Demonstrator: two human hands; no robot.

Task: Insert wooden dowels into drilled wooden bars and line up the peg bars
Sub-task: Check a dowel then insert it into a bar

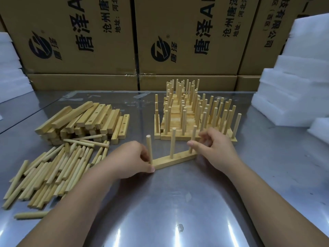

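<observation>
**Q:** Left side first, what have you got?

**A:** I see foam blocks (10, 72) at the far edge. In front of them, loose dowels (53, 168) lie in a heap on the steel tabletop (178, 202), with one stray dowel (30, 215) near the front edge. Behind the heap is a stack of drilled bars (85, 120) with no pegs in them.

**Q:** Left hand?

**A:** My left hand (131, 157) is closed, fingers curled round the foot of the left dowel (149, 150), thumb tip at the bar's end.

**Q:** And the bar itself?

**A:** The peg bar (175, 158) lies flat on the tabletop at centre, running at a slant between both hands. Three pegs stand upright in it: that left one, the middle dowel (172, 142) and the right dowel (193, 139).

**Q:** Right hand?

**A:** My right hand (216, 148) is gripping too, thumb in front of the right dowel, fingers curled behind it. It's a bit blurred.

**Q:** Further right?

**A:** The finished peg bars (192, 111) are packed in rows just behind the right hand. There are more foam blocks at the right edge, and cardboard boxes (187, 32) run across the back.
</observation>
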